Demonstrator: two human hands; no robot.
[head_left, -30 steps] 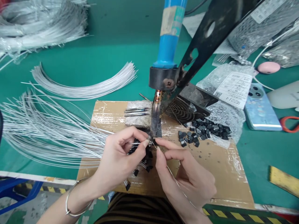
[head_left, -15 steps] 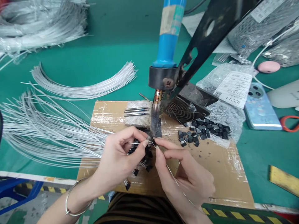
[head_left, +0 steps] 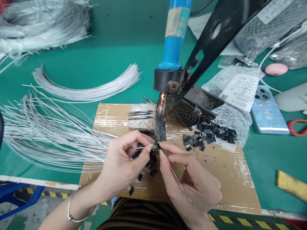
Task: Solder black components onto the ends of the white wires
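Left hand pinching thin pale-grey wires, right hand pinching a slender silvery strand, ends close at the dark tip of a blue-handled soldering iron, where any slip could mean a burn!

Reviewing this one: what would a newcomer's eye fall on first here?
Probably the blue-handled soldering iron at the centre, pointing down to where the left grip and right grip nearly meet, the right one pinching a thin wire. Next come the curved bundle of pale wires on the green table at left, and the small black pieces heaped to the iron's right.
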